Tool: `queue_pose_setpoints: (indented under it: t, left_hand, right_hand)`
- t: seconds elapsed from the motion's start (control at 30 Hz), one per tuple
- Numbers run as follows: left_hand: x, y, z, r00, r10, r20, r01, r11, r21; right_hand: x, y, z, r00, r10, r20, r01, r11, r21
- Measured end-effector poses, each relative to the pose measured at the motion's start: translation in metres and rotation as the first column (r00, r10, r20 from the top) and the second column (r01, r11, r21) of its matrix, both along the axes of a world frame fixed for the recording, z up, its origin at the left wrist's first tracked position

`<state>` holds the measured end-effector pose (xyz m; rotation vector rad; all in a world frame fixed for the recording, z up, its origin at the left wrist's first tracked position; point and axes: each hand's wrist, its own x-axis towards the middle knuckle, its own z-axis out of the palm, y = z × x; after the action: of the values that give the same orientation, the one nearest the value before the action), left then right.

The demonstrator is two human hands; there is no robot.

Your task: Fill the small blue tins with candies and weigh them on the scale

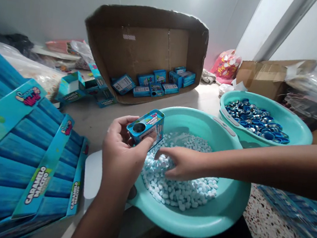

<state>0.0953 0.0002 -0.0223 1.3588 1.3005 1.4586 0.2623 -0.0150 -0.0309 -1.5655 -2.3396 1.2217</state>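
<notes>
My left hand (126, 146) grips a small blue candy box (148, 127) labelled "Caramelo Macizo", tilted, with a dark round hole in its top. It is held over the left rim of a turquoise basin (192, 226). Many small pale blue and white candies (184, 194) lie in that basin. Reaching in from the right, my right hand (182, 163) touches the candies just below the box. Its thumb and forefinger are apart, with candies between them; the other fingertips are partly hidden.
Behind stands an open cardboard carton (151, 51) holding several blue boxes (157, 90). A second turquoise basin (296, 115) at right holds blue and silver caps (256, 118). Stacked display trays (39, 159) fill the left side. Loose boxes (73, 86) sit beside the carton.
</notes>
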Motion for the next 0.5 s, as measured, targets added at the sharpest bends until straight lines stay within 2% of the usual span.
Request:
queue_pose_setpoints:
  t: [0.1,0.2,0.33,0.4,0.5]
  left_hand:
    - [0.0,0.0,0.0,1.0,0.01,-0.009,-0.009,0.999,0.032]
    - [-0.001,0.002,0.0,1.0,0.017,-0.016,-0.016,0.998,0.054]
    - [-0.002,0.003,-0.001,0.999,0.008,0.035,-0.009,0.999,0.044]
    - [-0.002,0.004,-0.001,0.999,0.002,0.042,-0.003,0.999,0.044]
    - [-0.002,0.003,-0.001,1.0,0.008,-0.002,-0.008,0.999,0.034]
  right_hand:
    - [0.003,0.011,-0.019,0.992,-0.041,-0.118,0.067,0.974,0.218]
    - [0.001,0.018,-0.041,0.984,0.073,-0.164,-0.011,0.937,0.35]
    - [-0.005,0.012,-0.057,0.987,0.088,-0.137,-0.039,0.945,0.324]
    - [-0.007,0.0,-0.056,0.981,0.095,-0.17,-0.043,0.958,0.284]
    - [-0.013,-0.021,-0.042,0.967,0.065,-0.245,-0.022,0.984,0.176]
